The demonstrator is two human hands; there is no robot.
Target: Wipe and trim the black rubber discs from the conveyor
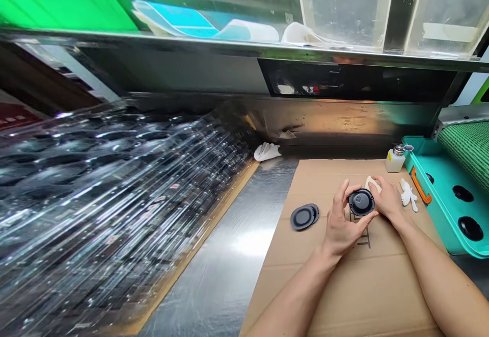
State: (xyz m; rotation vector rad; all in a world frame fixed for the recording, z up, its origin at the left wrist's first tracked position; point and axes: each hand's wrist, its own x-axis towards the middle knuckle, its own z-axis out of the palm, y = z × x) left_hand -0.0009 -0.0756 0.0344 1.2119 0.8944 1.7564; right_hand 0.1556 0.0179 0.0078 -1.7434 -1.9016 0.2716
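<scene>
My left hand [341, 224] grips a round black plastic cap [361, 202] by its edges, thumb below and fingers above, over the cardboard sheet [328, 276]. Its raised disc face is turned toward me. My right hand [388, 198] is closed on a small white cloth [370, 182] at the cap's right edge; I cannot tell whether the cloth touches the cap. To the left, dark grey oval discs [302, 217] overlap on the cardboard. A crumpled white cloth [408, 195] lies right of my right hand.
A small pump bottle [395, 160] stands at the cardboard's back right. Beside it, a teal bin [445, 232] holds several black parts, near a green conveyor belt [468, 140]. Stacked clear plastic trays [114, 214] fill the left. A white glove [266, 152] lies behind. A metal shelf [237, 46] hangs above.
</scene>
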